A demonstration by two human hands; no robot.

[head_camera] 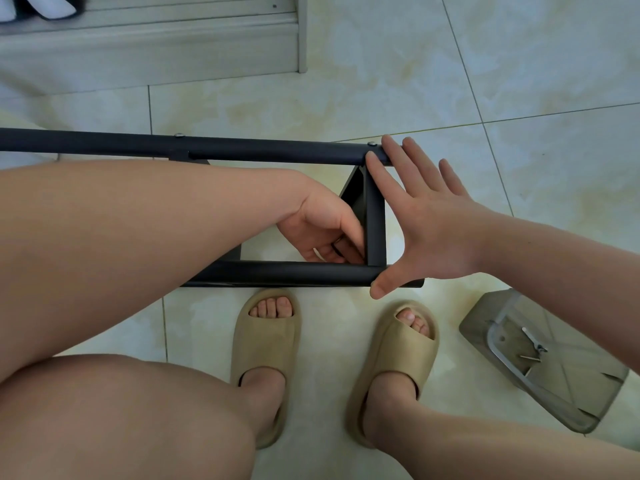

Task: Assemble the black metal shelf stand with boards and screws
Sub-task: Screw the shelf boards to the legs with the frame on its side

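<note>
- Head view: the black frame (104,142) lies across the middle of the picture, low over the floor (450,81), above the sandals (266,344).
- The right hand (433,220) is spread flat, fingers on the upper tube's end, thumb on the lower tube's (277,273) end.
- The left hand (322,230) reaches inside the frame, with thumb and fingers curled on the crossbar's (375,220) inner edge.
- To do this well, press both tubes square against the crossbar, so the holes likely line up before tightening.
- Loose screws (533,344) wait in the tray (485,323), lower right.
</note>
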